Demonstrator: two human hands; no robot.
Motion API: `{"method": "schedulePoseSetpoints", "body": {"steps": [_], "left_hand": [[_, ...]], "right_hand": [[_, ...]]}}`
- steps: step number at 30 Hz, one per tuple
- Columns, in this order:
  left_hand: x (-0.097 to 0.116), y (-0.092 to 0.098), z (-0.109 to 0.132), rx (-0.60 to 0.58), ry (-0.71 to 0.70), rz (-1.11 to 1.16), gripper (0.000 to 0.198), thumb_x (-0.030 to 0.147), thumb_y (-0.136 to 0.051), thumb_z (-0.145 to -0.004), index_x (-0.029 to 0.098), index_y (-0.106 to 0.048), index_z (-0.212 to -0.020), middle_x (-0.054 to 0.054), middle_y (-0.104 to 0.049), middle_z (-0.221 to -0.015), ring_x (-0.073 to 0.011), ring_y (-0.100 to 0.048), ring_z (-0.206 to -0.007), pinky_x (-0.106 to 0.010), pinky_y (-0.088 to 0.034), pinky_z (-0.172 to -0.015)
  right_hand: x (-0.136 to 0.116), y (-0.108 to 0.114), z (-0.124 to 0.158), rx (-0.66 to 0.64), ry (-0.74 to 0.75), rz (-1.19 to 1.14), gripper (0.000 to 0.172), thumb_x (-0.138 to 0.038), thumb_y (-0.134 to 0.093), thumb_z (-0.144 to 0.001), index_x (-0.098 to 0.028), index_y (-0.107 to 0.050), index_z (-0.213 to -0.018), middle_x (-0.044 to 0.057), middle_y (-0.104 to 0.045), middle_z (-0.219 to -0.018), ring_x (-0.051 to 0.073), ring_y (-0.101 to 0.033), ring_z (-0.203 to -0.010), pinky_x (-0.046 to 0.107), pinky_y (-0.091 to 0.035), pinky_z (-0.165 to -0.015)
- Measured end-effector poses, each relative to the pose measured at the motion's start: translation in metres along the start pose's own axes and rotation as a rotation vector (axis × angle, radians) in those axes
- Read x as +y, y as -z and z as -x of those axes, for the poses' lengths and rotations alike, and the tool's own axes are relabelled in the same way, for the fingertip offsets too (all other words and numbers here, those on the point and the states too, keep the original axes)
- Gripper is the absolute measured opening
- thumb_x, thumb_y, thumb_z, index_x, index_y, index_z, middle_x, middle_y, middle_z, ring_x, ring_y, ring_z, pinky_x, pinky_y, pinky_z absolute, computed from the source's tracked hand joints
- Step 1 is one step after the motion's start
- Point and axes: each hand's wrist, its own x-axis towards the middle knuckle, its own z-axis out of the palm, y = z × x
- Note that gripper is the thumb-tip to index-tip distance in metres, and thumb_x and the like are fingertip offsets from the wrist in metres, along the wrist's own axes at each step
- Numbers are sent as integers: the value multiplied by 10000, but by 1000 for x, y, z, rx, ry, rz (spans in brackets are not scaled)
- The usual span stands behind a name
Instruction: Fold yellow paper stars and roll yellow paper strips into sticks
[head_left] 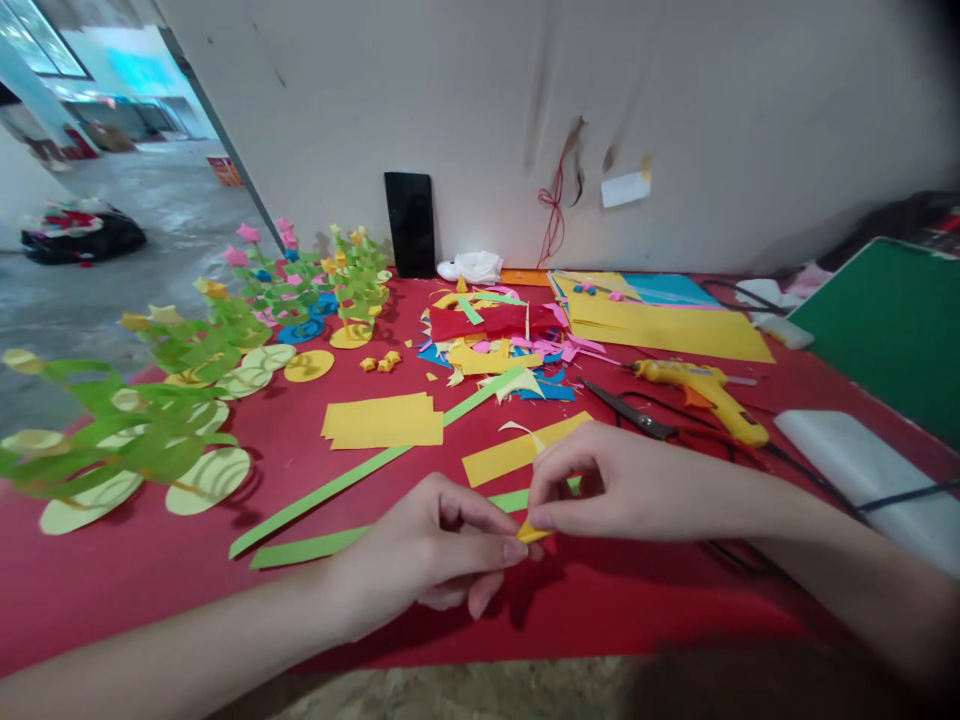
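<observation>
Between the fingertips of my left hand (450, 550) and my right hand (581, 485) is a small folded piece of yellow paper (533, 532). Both hands pinch it above the front of the red table. Just beyond them lies a yellow paper strip (495, 458). Two long green paper strips, one of them a diagonal green strip (360, 465), stretch out to the left, and the other runs partly under my hands. A stack of yellow paper rectangles (382, 420) sits further left. Several small yellow folded stars (380, 362) rest behind that stack.
Paper plants with round bases (208, 478) stand along the left. Coloured scraps (495, 345) heap in the middle. At the right are scissors (645, 420), a yellow glue gun (701, 390) with its cord, and a green board (885, 340). A black phone (411, 225) leans against the wall.
</observation>
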Motion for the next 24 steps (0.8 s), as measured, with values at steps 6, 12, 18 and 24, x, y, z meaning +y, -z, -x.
{"method": "schedulePoseSetpoints", "body": {"steps": [6, 12, 18, 24], "left_hand": [[1, 1, 0, -39, -51, 23, 176, 239, -570, -772, 107, -679, -728, 29, -500, -417, 3, -224, -305, -176, -112, -332], [3, 0, 0, -4, -74, -76, 196, 273, -558, -780, 125, -683, -755, 23, -521, -450, -2, -256, -309, -157, -153, -323], [2, -1, 0, 93, -136, -237, 251, 338, -537, -784, 128, -675, -788, 0, -591, -539, -12, -345, -317, -150, -253, -346], [3, 1, -1, 127, -149, -253, 247, 355, -546, -770, 145, -673, -803, -4, -616, -582, -29, -403, -332, -158, -331, -377]], "right_hand": [[-2, 0, 0, 52, 20, -12, 163, -267, -528, -735, -152, -644, -731, -3, -600, -650, 92, -495, -581, 189, -370, -521], [0, 2, -1, 67, 21, 12, 171, -282, -555, -721, -146, -659, -726, 6, -618, -640, 95, -507, -572, 188, -381, -519], [2, 3, -1, 103, 36, 20, 195, -296, -548, -733, -139, -658, -698, 0, -598, -599, 83, -480, -531, 184, -364, -494], [4, 3, -1, 102, 16, 54, 162, -215, -521, -736, -150, -669, -749, 1, -627, -647, 87, -504, -563, 179, -364, -509]]}}
